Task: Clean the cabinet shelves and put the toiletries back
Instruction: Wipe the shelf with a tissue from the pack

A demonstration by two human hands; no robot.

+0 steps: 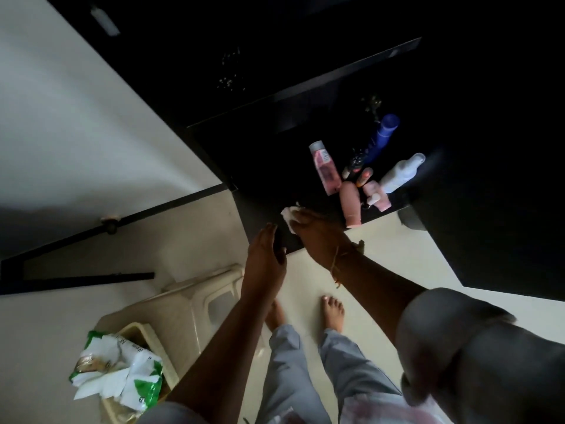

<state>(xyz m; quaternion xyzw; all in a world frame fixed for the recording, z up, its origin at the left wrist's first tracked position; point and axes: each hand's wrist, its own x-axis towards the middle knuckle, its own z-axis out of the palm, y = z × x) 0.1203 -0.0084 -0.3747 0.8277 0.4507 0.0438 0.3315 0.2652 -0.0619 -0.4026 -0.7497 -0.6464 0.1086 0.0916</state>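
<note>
Grey sleeve [458, 332] foremost, right hand [318, 232] holds tissue [289, 213] on shelf [263, 198] beside bottles [326, 169].

Bottles [325, 166]: about seven
Wipe [289, 214]: one
Hands [265, 259]: two
Shelves [263, 191]: two
Stool [195, 304]: one
Basket [141, 327]: one
Wipe pack [122, 373]: one
Feet [333, 313]: two

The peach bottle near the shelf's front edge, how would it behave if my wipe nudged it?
The peach bottle is tall and narrow, so it would probably tip rather than slide. It stands at the front of the shelf, so it might fall off. Its rounded body would likely roll.
</note>
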